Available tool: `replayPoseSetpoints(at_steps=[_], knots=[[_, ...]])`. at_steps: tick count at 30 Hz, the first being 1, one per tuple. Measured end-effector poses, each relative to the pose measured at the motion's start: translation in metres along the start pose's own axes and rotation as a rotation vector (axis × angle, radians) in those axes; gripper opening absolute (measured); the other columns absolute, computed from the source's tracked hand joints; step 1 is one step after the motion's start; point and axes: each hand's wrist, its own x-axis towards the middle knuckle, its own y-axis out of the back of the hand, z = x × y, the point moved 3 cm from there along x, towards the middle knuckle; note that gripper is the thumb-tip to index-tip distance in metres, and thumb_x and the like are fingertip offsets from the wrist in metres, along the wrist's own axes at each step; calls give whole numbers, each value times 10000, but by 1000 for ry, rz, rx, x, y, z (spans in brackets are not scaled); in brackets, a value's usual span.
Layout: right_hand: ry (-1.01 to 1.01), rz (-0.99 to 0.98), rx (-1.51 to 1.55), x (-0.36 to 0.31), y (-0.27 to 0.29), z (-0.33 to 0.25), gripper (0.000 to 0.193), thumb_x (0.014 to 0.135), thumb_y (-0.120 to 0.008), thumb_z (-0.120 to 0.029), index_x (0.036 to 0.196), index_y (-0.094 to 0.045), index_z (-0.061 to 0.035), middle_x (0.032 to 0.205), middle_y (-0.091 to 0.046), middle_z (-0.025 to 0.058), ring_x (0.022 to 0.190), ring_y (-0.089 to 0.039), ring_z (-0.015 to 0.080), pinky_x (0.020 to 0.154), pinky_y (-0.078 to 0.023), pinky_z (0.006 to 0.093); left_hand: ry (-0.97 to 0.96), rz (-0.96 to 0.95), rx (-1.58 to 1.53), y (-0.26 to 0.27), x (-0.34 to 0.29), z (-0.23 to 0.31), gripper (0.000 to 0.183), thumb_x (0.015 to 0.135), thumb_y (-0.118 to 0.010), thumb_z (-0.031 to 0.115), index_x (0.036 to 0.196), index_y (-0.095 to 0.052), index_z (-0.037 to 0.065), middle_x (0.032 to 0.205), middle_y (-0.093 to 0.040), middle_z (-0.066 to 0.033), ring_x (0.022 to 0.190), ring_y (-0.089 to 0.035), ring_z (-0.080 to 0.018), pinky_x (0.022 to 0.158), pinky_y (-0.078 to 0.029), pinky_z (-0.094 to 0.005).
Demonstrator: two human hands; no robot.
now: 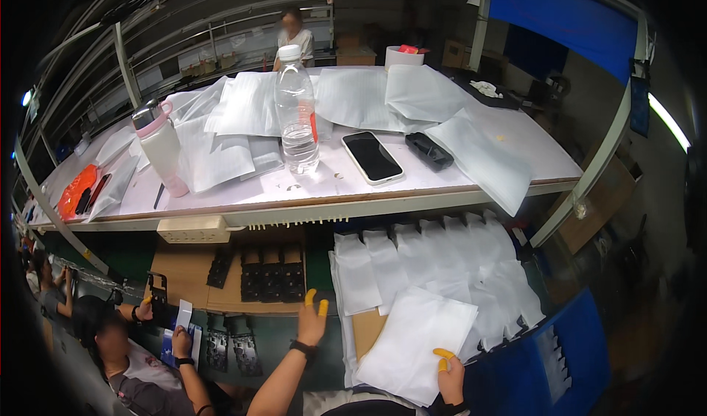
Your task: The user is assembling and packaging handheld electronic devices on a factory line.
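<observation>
My left hand, with yellow finger cots and a dark wrist strap, is raised over the green bench, fingers apart and holding nothing. It is nearest to the rows of black moulded parts on brown cardboard. My right hand, also wearing yellow cots, pinches the lower right edge of a stack of white foam pouches. That stack lies slanted over brown cardboard. Behind it, overlapping rows of filled white pouches cover the bench; dark ends of their contents show at the top.
The shelf above holds a water bottle, a pink-white tumbler, a phone, a black case and loose foam sheets. A co-worker sits close at left, handling a black frame. A blue bin stands right.
</observation>
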Motion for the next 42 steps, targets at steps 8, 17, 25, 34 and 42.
replayPoseSetpoints(at_steps=[8,17,25,34,42], knots=[[-10,-36,46,-21,0,-32,244,759,-456,19,923,-629,-35,857,-619,163,817,-579,252,757,-422,290,292,-197,-14,-86,48,-4,539,734,-624,272,1041,-443,-133,1021,-518,-312,992,-501,-405,819,-421,-377],[-4,-142,67,-15,-17,-17,289,764,-435,32,992,-599,-38,918,-605,152,837,-565,236,756,-414,270,257,-141,-642,0,24,1,277,803,-480,130,1009,-477,-55,954,-555,-107,824,-554,-214,727,-444,-314],[-95,-227,627,7,-59,-13,268,870,-438,-123,1079,-534,16,866,-578,101,792,-519,161,722,-411,268,532,-671,-782,-40,-106,61,331,860,-455,156,1136,-442,-26,984,-537,-82,895,-492,-139,785,-398,-243],[-79,-185,270,13,-83,18,245,830,-502,-136,994,-525,45,829,-586,201,779,-575,299,669,-433,324,-224,-410,-15,-4,-105,132,396,823,-512,182,1121,-433,-65,917,-527,-223,919,-487,-358,841,-380,-343],[-13,-137,77,12,-75,-21,221,800,-522,-84,964,-537,65,886,-602,192,824,-587,288,699,-449,317,-278,-837,72,-9,-134,150,487,754,-602,185,1144,-422,-46,1113,-428,-230,959,-468,-371,766,-416,-382]])
